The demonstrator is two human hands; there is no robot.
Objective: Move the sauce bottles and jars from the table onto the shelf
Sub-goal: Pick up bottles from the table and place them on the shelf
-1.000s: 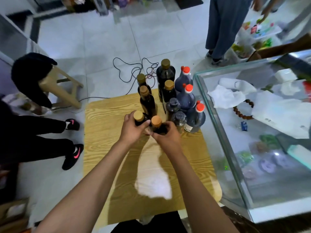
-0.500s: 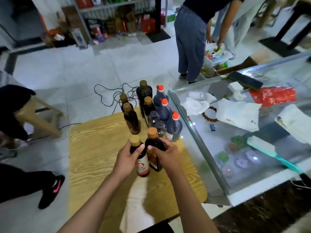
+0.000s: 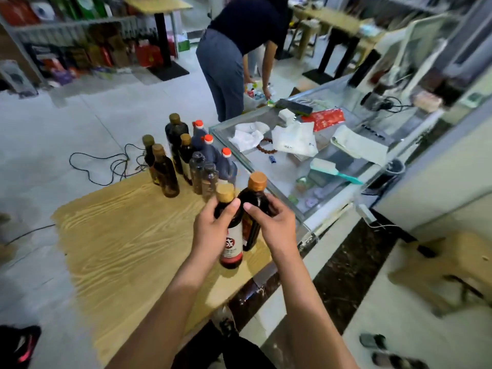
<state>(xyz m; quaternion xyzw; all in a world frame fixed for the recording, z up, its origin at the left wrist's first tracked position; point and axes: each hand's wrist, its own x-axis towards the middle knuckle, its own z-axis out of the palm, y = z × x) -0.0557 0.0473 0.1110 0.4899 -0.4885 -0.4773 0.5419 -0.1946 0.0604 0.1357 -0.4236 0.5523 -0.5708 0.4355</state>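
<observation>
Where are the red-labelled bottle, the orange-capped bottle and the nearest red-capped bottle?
red-labelled bottle (image 3: 232, 247): head view, on its red-and-white label.
orange-capped bottle (image 3: 257, 181): head view, on its cap.
nearest red-capped bottle (image 3: 226, 152): head view, on its red cap.

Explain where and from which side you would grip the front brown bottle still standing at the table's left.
Grip the brown bottle round its straight body, below the shoulder, coming from the near left over bare table. It stands upright, another bottle is close behind it, and the cluster is to its right. The cap looks too narrow for a sure hold.
</observation>
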